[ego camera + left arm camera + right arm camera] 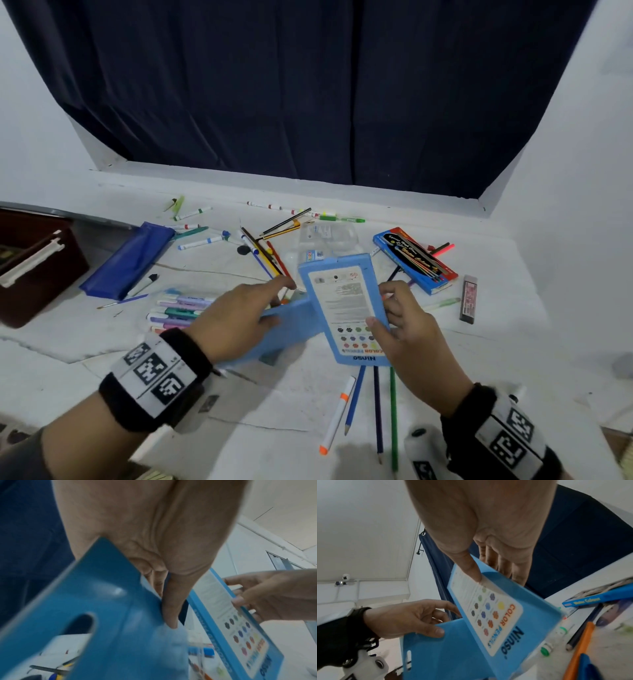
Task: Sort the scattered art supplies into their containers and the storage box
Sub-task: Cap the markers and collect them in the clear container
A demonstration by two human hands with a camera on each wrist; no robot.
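Hands grip the blue pencil case, left hand point(236, 322) on its flap point(291, 329), right hand point(407, 329) on its body point(346, 305); opening underway, next loading loose pencils point(376, 411).

Plain domestic room — white-painted walls point(41, 120), dark blue curtain point(308, 85), and a white ledge point(513, 325) strewn with art supplies.

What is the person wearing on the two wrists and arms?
Each wrist carries a black band with a white strip of square black-and-white code markers: left wrist, right wrist. A grey sleeve covers the left forearm. Both hands are bare.
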